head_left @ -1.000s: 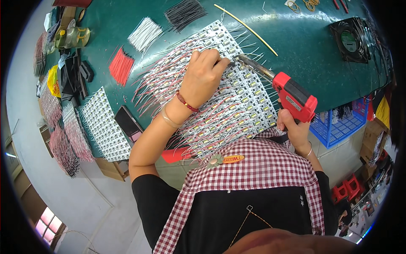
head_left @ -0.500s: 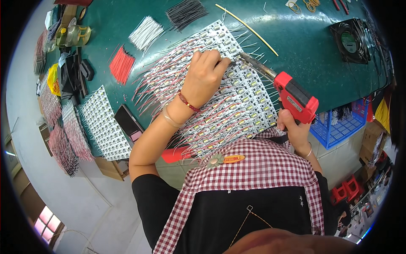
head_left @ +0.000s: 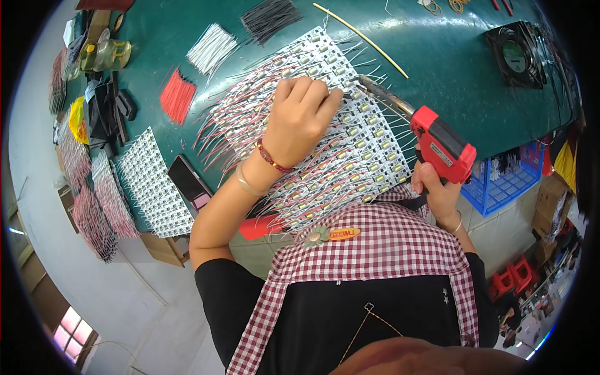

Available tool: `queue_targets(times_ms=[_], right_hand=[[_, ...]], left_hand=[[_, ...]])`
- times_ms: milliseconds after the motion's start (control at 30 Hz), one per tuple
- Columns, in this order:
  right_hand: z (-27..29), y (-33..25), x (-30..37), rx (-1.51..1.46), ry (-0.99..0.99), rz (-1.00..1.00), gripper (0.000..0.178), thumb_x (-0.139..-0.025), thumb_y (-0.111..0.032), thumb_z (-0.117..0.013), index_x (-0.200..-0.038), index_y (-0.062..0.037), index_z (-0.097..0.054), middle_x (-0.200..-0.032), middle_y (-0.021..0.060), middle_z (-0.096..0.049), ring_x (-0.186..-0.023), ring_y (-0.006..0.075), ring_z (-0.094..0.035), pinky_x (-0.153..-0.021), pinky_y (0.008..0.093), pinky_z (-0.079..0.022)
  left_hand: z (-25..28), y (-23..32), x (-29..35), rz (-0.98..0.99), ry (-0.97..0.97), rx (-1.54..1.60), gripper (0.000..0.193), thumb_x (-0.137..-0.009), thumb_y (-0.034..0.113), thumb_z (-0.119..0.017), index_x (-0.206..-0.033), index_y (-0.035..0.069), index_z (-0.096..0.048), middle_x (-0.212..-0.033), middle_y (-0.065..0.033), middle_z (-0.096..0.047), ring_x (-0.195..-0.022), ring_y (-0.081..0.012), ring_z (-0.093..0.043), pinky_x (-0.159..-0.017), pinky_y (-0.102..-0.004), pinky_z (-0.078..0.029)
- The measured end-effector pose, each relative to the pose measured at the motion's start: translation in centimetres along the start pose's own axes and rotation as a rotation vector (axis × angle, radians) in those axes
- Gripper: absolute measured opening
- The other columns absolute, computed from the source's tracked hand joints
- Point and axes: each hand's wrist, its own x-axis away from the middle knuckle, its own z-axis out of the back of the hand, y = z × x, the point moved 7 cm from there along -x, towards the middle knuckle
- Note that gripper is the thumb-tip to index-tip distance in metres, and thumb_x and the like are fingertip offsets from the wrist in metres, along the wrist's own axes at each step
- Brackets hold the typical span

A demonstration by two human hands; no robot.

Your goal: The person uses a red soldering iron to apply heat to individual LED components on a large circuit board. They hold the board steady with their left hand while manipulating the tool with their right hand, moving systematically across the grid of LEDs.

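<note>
At one wired board sheet [head_left: 356, 139], right hand [head_left: 439, 190], grip around one red soldering gun [head_left: 445, 149]; left hand [head_left: 301, 117], grip narrow, contents unclear.

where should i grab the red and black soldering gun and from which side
Probably by its thick rear body, from the near right side: the slim metal barrel points left and away, over the sheet of boards.

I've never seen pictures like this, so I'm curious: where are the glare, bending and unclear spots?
In the head view, glare lies on the green tabletop left of the black cooling fan; in the head view, the tabletop's edge curves and the corners go black; in the head view, the windowpanes look washed out, and detail at the tip of the soldering gun is too fine to tell.
</note>
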Motion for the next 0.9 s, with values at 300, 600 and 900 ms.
queue_targets(times_ms=[300, 600, 900], right_hand=[[0.4, 1.4, 1.0, -0.013, 0.008, -0.075, 0.028, -0.097, -0.011, -0.056, -0.118, 0.0061, -0.05, -0.063, 0.0046, -0.052, -0.052, 0.0114, -0.049, -0.051, 0.0264, -0.042], [0.6, 1.8, 1.2, 0.132, -0.025, -0.079, 0.01, -0.095, -0.009, -0.06, -0.091, 0.0003, -0.058, -0.069, 0.0028, -0.056, -0.057, 0.0096, -0.053, -0.054, 0.026, -0.044], [1.3, 3.1, 2.1, 0.053, 0.0, -0.132, 0.017, -0.09, -0.015, -0.07, -0.099, -0.0028, -0.063, -0.076, -0.0002, -0.062, -0.064, 0.0076, -0.057, -0.056, 0.0247, -0.045]], left_hand=[[-1.7, -0.5, 1.1, 0.078, -0.067, 0.157, 0.029, -0.072, 0.0, -0.063, -0.1, 0.006, -0.069, -0.078, -0.005, -0.049, -0.073, -0.021, -0.05, -0.068, -0.0347, -0.037], [-1.9, -0.4, 1.1, 0.063, -0.072, 0.157, 0.029, -0.07, -0.001, -0.063, -0.098, 0.005, -0.069, -0.077, -0.0051, -0.048, -0.073, -0.021, -0.05, -0.068, -0.0347, -0.037], [-1.7, -0.2, 0.8, 0.05, -0.111, 0.103, 0.025, -0.072, 0.001, -0.063, -0.096, 0.006, -0.069, -0.078, -0.0041, -0.049, -0.076, -0.0201, -0.052, -0.072, -0.0342, -0.039]])
